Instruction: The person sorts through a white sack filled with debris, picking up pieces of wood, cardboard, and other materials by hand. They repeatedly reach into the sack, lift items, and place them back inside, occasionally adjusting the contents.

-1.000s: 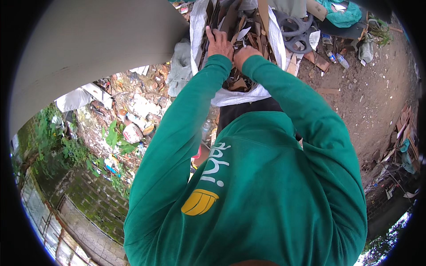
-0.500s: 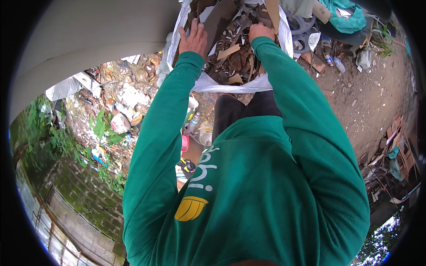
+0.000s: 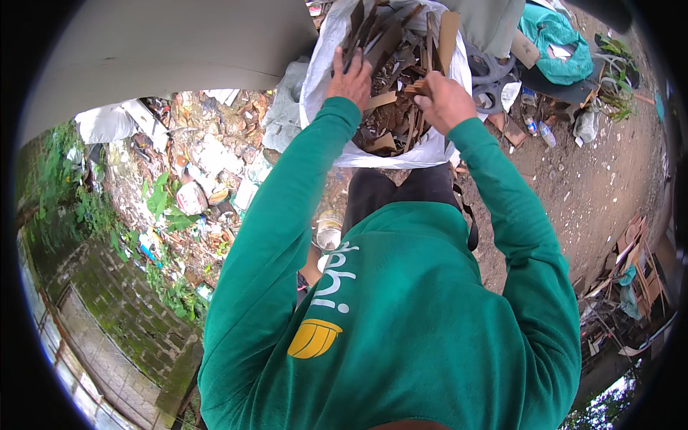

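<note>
A white woven sack [image 3: 390,160] stands wide-mouthed in front of my legs, filled with brown scraps, strips and dark flat pieces. My left hand [image 3: 350,84] lies at the sack's left side, fingers stretched apart against upright dark flat pieces [image 3: 363,30]. Over the right part of the mouth, my right hand [image 3: 447,102] is closed round a reddish-brown scrap piece [image 3: 416,87], whose end sticks out leftward past the fingers. A tan cardboard strip [image 3: 448,41] stands upright at the right rim. Whatever lies deeper in the sack is hidden.
A large grey curved surface [image 3: 172,50] fills the upper left. Mixed litter [image 3: 215,161] covers the ground on the left. To the right are grey wheel covers [image 3: 491,75], a teal bag [image 3: 552,43], a plastic bottle [image 3: 547,134] and a scrap pile [image 3: 638,272].
My right hand has come up and back toward me with the brown scrap piece showing in it. My left hand has shifted right, and the sack appears lower and further right in view.
</note>
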Available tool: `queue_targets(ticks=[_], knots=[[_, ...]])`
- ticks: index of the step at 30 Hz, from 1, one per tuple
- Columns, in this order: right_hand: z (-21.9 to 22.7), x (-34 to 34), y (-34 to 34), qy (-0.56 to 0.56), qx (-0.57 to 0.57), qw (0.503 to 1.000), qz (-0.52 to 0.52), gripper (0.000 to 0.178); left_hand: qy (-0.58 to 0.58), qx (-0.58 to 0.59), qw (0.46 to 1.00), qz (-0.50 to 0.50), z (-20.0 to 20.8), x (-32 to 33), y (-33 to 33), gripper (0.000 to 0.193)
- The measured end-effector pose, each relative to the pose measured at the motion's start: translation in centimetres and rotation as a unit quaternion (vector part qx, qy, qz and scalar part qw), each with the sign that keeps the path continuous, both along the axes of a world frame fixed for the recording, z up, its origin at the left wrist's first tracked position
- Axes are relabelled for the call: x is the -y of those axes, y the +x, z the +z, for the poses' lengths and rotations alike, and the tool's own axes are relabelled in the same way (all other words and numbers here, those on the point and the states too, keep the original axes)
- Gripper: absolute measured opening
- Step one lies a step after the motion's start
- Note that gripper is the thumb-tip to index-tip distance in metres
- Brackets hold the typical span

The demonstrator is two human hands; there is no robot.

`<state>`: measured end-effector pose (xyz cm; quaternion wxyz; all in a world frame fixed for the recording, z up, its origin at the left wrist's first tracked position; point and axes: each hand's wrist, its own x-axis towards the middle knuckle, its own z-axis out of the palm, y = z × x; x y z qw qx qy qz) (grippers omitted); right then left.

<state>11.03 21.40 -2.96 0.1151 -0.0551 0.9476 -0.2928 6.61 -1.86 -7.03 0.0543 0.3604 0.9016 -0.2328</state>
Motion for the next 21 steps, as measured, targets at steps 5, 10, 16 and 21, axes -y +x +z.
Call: queue_targets(ticks=[5,10,16,21], knots=[[5.8,-0.7,-1.0,-0.191,-0.003,0.962,-0.197,0.04,-0.054,-0.04,0.995,0.068,0.2,-1.9,2.7,0.046],[13.2,6.2,-0.8,-0.294,-0.03,0.951,-0.088,0.038,0.375,0.032,0.9,0.222,-6.0,-1.8,8.5,0.058],[16.4,24.0,3.4,-0.286,0.045,0.924,0.251,0.04,0.432,0.096,0.895,0.057,-1.2,-1.0,15.3,0.056],[15.2,39.8,4.8,-0.183,0.08,0.77,0.606,0.034,0.554,0.097,0.825,0.06,1.5,3.4,20.3,0.054]])
